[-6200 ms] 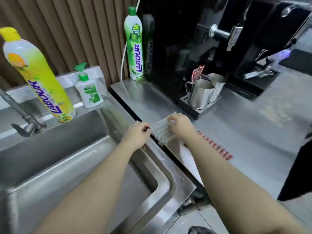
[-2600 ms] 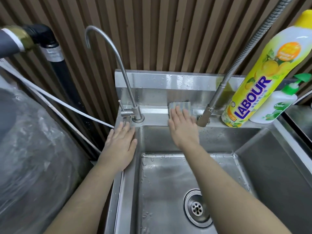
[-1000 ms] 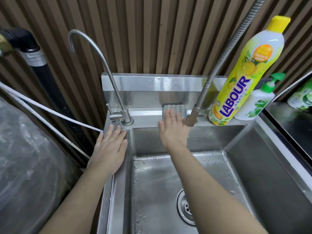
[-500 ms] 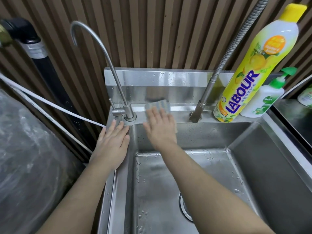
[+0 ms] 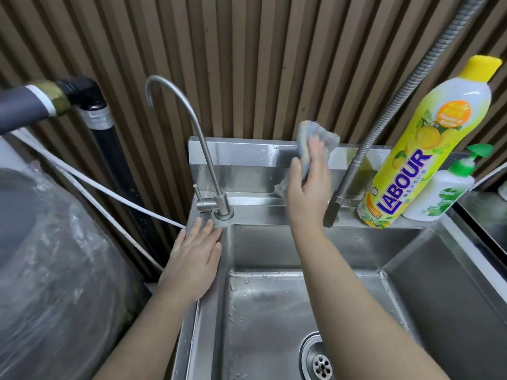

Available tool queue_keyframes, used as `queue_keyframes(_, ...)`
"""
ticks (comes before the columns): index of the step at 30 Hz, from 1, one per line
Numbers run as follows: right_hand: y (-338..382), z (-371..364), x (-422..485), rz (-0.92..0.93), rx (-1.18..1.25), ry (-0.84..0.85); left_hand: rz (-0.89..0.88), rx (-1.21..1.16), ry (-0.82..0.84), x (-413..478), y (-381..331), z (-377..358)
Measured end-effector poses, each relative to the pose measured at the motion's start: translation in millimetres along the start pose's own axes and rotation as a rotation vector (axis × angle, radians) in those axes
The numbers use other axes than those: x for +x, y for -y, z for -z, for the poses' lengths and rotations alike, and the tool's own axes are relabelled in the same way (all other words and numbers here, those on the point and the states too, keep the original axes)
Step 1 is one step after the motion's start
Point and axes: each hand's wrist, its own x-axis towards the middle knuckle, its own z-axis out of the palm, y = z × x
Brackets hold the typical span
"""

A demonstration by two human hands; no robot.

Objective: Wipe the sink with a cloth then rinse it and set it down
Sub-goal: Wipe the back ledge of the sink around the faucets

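Cloth: I see a small grey-blue ribbed cloth (image 5: 315,141), bunched up and a bit blurry. Its top pokes up past the fingers, and a pale corner hangs down by the thumb.
Right grip: my right hand (image 5: 308,187) is curled around the cloth, fingers on one side and thumb on the other. It is closed just enough to hold it.
Where the cloth is: it sits in the top part of my right hand, up against the shiny steel back wall of the sink (image 5: 241,160). It is near the top edge of that wall, between the two taps.
Left grip: my left hand (image 5: 192,259) lies flat and open on the left rim of the sink. It holds nothing. The fingertips are right by the base of the thin curved steel tap (image 5: 203,149).
Sink: the steel bowl is wet with little drops, and the round drain (image 5: 319,363) is at the bottom.
Right of the cloth: a springy metal hose tap (image 5: 365,149) comes down just beside my right hand.
Bottles: a tall yellow soap bottle (image 5: 417,160) stands on the back ledge. A small white pump bottle with a green top (image 5: 444,193) stands touching it on the right.
Left side: a big thing wrapped in clear plastic (image 5: 55,270) sits next to the sink.
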Motion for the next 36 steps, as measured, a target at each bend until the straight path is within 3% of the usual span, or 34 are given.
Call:
queue_keyframes(2, -23, -12, 6, 0.155, -0.309, 0.299, -0.004, 0.009, -0.016, 0, 1, -1)
queue_keyframes(4, -44, -25, 7, 0.343, -0.537, 0.468, -0.005, 0.019, -0.026, 1, 0, -1)
queue_keyframes(8, -37, -66, 17, 0.935, -0.611, 0.657, -0.002, 0.045, -0.031, 2, -1, -2)
queue_keyframes(11, -22, -89, 26, 1.164, -0.609, 0.78, -0.002, 0.036, -0.036, 3, 0, -2)
queue_keyframes(14, -28, -81, 42, 1.24, -0.634, 0.807, 0.002, 0.046, -0.03, 2, -1, -2)
queue_keyframes(20, -23, -98, 46, 1.342, -0.809, 0.595, 0.009, 0.043, -0.022, 3, -1, -2)
queue_keyframes(26, -52, -76, 50, 1.601, -0.977, 0.824, 0.013, 0.05, -0.016, 2, -2, -1)
queue_keyframes(32, -33, -90, 51, 1.373, -0.857, 0.437, 0.011, 0.04, -0.032, 2, -1, -2)
queue_keyframes(36, -46, -94, 25, 1.212, -0.818, 0.424, 0.011, 0.041, -0.031, 1, 0, -2)
